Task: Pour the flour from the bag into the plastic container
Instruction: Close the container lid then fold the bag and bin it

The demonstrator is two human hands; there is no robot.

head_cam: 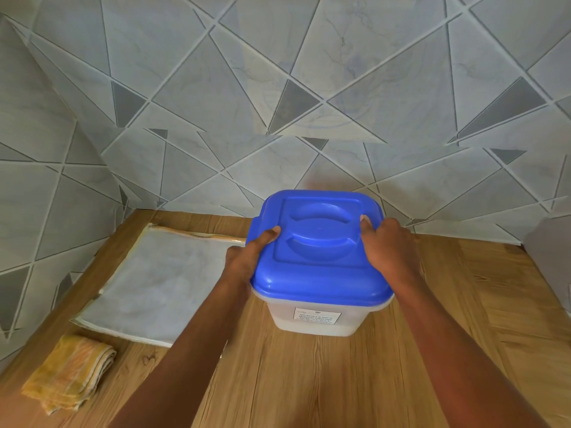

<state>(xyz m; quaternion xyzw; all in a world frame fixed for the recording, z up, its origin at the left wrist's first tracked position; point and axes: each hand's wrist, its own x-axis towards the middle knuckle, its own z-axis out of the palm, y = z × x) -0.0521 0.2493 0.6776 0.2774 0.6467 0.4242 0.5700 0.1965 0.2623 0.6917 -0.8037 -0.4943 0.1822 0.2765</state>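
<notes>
Translucent white plastic container (pixel 312 316) with blue square lid (pixel 318 242) on, standing on the wood-grain bench (pixel 432 350) near the patterned wall. Left hand (pixel 247 257) and right hand (pixel 386 245) clasp opposite lid edges, each grip closed on the lid, thumbs on top. Flat white flour bag (pixel 160 273) lies left of the container; folded yellow cloth (pixel 71 372) near the bag's front corner.
</notes>
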